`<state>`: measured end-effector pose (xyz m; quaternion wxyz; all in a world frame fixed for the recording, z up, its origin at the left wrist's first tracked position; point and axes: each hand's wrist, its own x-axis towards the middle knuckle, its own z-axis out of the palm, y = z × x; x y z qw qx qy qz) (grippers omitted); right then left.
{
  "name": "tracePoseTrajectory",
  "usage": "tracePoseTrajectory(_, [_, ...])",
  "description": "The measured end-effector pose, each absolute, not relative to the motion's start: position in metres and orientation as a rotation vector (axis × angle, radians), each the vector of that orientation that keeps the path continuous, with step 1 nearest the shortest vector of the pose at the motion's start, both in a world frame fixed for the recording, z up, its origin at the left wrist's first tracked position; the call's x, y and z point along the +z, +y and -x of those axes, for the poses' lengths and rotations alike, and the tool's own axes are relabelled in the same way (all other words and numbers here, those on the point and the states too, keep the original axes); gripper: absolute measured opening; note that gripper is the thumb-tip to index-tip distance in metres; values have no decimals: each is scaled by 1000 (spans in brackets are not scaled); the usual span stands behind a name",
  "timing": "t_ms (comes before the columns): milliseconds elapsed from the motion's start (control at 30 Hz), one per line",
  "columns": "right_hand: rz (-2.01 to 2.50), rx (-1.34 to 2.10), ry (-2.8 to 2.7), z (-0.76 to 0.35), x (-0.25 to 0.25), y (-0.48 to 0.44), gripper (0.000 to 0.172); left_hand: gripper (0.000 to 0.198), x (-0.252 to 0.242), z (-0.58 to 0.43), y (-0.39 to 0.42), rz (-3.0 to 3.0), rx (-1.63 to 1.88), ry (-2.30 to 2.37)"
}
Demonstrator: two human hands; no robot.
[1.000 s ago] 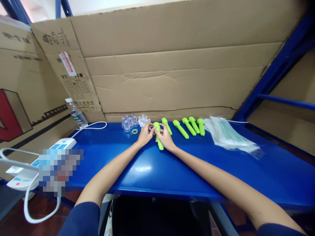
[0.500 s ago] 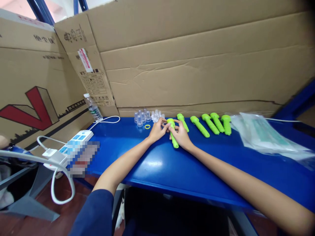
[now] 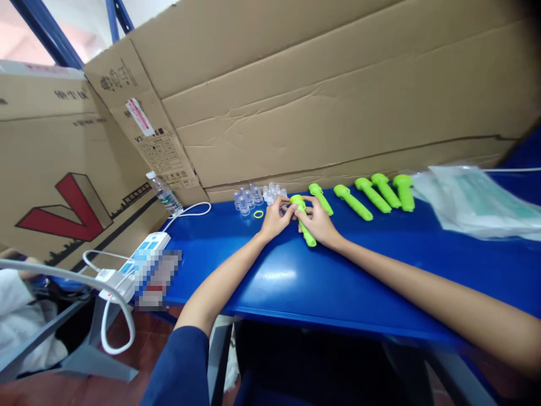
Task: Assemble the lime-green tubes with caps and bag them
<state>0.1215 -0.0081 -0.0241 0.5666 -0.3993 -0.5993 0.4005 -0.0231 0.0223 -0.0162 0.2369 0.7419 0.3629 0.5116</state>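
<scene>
In the head view both hands meet around a lime-green flashlight (image 3: 308, 235), its wide head pointing away from me and its handle towards me. My right hand (image 3: 322, 225) wraps the body from the right, thumb along it just below the head. My left hand (image 3: 275, 220) is closed at the left side of the head, fingertips pressed against it. Fingers partly hide the head. Left of the hands lie a yellow ring (image 3: 258, 214), several clear domed plastic caps (image 3: 244, 206) and a cluster of smaller clear pieces (image 3: 271, 192).
More green flashlights (image 3: 353, 203) lie along the back right of the blue table (image 3: 270, 282). Plastic bags (image 3: 473, 203) lie at the far right. A water bottle (image 3: 164, 194) and a white power strip (image 3: 147, 248) with cables stand left. Cardboard (image 3: 316, 113) walls the back.
My view has tilted, so the table appears rotated counter-clockwise. Both hands stay on the same flashlight, with little visible change in grip.
</scene>
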Motion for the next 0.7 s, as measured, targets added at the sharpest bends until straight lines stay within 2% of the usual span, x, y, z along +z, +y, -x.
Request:
tracePoseTrajectory(200, [938, 948, -1387, -121, -23, -7, 77, 32, -16, 24, 25, -2103, 1389, 993])
tracePoseTrajectory(700, [960, 905, -1497, -126, -38, 7, 62, 47, -22, 21, 33, -2134, 1471, 885])
